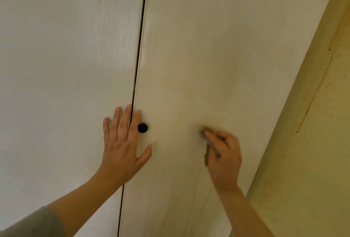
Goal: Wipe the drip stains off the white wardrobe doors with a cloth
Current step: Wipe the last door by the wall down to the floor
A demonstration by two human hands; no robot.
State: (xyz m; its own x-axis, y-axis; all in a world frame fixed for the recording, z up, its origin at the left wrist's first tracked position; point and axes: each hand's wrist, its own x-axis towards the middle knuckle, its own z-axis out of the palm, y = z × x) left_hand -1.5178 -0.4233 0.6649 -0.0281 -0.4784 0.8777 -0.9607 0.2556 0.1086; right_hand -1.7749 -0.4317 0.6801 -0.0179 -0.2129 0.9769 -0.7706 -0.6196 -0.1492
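Observation:
Two white wardrobe doors fill the view, the left door and the right door, split by a dark vertical gap. My left hand lies flat with spread fingers across that gap, just left of a small black knob. My right hand holds a small greyish cloth against the right door, fingers curled over it; the hand is blurred and most of the cloth is hidden. Faint vertical drip streaks run down the right door below the cloth.
A yellowish wall with small dark specks and a thin crack line borders the right door's outer edge. A grey sleeve covers my left forearm at the bottom left.

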